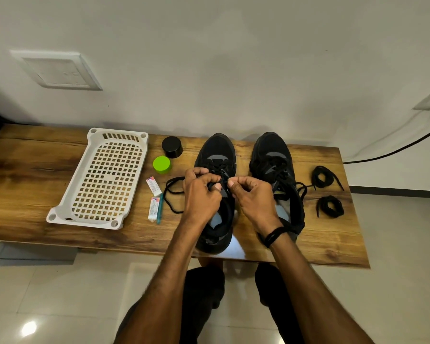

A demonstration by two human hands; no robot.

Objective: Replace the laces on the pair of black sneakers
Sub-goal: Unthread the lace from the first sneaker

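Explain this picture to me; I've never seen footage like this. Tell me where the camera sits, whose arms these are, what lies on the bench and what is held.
No machine here: a person wears one camera on the head, looking down at their own arms. The left hand and right hand both pinch a black lace at the left sneaker; its loose part trails over the wooden bench. The right sneaker stands beside it. Further right lie two coiled laces. To the left: a white basket, a black cap, a green lid, two small tubes and a teal pen.
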